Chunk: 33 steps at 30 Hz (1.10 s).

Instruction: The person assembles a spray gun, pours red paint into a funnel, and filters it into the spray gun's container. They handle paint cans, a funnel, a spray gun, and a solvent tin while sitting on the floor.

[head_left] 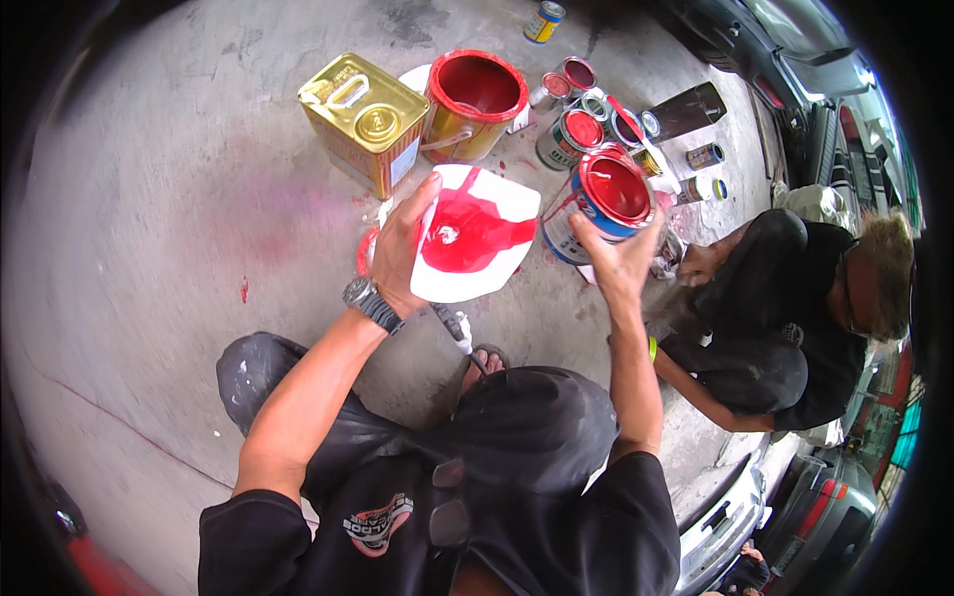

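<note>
White sheet (459,286) is being clamped at left edge by left hand (402,260); level hold is being called for, lest red paint (475,246) be spilled. Paint can (568,223) is being gripped around side by right hand (621,253); steady grip is being advised. Sheet is being held above concrete floor (149,248), left of can; middle is being covered by glossy red pool, corners left white.

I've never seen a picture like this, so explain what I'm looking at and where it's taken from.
There's no machine, just a person's two bare hands, seen from a wide fisheye camera worn on their head, looking down. The left hand holds a white sheet-like piece with red paint; the right hand grips a round blue-and-white paint can. On the grey floor stand a rectangular gold tin, a round gold bucket and smaller cans. Another person crouches at right.
</note>
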### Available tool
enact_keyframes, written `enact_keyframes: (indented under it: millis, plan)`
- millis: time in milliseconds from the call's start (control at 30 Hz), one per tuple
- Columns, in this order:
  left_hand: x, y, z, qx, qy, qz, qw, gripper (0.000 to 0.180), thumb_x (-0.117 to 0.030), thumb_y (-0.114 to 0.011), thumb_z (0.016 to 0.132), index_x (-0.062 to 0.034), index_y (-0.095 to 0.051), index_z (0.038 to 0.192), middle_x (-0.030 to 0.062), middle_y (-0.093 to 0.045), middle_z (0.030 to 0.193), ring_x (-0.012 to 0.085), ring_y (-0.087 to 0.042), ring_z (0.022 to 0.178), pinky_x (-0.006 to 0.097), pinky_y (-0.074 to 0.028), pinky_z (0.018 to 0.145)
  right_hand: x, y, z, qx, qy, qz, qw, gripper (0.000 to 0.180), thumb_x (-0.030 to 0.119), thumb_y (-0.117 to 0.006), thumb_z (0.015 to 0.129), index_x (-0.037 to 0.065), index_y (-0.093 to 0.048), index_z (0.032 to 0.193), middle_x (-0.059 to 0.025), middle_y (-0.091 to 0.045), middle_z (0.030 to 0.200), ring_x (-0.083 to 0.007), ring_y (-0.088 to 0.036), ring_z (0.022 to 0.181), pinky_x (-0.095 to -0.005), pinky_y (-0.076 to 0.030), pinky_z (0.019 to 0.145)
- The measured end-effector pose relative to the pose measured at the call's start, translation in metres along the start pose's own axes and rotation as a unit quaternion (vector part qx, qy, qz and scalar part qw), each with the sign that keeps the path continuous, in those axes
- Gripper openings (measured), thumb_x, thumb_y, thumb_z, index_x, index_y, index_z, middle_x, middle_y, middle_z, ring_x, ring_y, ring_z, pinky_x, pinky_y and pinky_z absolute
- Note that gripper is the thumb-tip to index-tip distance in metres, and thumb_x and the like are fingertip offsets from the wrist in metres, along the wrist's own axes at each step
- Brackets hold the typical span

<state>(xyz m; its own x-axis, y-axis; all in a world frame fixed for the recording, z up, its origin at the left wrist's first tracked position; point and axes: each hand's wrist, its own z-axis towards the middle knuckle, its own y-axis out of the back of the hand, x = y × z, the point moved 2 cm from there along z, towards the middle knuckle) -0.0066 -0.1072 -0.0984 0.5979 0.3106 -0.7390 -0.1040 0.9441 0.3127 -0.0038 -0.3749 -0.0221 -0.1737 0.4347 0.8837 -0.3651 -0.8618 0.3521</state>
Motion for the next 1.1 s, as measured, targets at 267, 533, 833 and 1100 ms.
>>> enact_keyframes:
  millis: [267, 533, 833, 1100]
  plan:
    - [-0.013, 0.005, 0.012, -0.068, 0.463, -0.567, 0.678, 0.035, -0.031, -0.049, 0.105, -0.0025, -0.059, 0.121, 0.0095, -0.070, 0.107, 0.0156, -0.068, 0.097, 0.031, -0.055, 0.088, -0.146, -0.063, 0.028, -0.095, -0.010, -0.020, 0.995, 0.100, 0.027, -0.094, 0.060, -0.003, -0.035, 0.136, -0.0169, -0.055, 0.123, -0.0270, -0.058, 0.113, -0.0387, -0.046, 0.100]
    - [-0.014, 0.015, 0.002, -0.096, 0.511, -0.509, 0.686, 0.045, -0.042, -0.037, 0.107, -0.0048, -0.059, 0.118, 0.0086, -0.069, 0.104, 0.0147, -0.068, 0.089, 0.031, -0.058, 0.080, -0.231, -0.124, 0.048, -0.131, 0.000, -0.042, 0.991, 0.110, 0.033, -0.094, 0.059, -0.006, -0.030, 0.140, -0.0226, -0.045, 0.132, -0.0347, -0.049, 0.125, -0.0437, -0.041, 0.106]
    - [-0.011, 0.020, -0.004, -0.107, 0.535, -0.509, 0.666, 0.047, -0.047, -0.045, 0.103, -0.0046, -0.060, 0.118, 0.0095, -0.070, 0.105, 0.0177, -0.068, 0.089, 0.033, -0.058, 0.079, -0.240, -0.130, 0.050, -0.118, 0.016, -0.071, 0.990, 0.122, 0.034, -0.094, 0.062, -0.008, -0.018, 0.148, -0.0282, -0.040, 0.142, -0.0370, -0.042, 0.134, -0.0445, -0.033, 0.113]
    - [-0.013, 0.013, 0.008, -0.081, 0.515, -0.541, 0.660, 0.044, -0.043, -0.046, 0.103, -0.0045, -0.060, 0.119, 0.0096, -0.070, 0.106, 0.0168, -0.068, 0.092, 0.033, -0.057, 0.081, -0.162, -0.084, -0.022, 0.031, -0.150, 0.111, 0.982, 0.060, 0.039, -0.065, 0.098, -0.009, -0.054, 0.133, -0.0181, -0.069, 0.110, -0.0265, -0.068, 0.103, -0.0336, -0.052, 0.093]
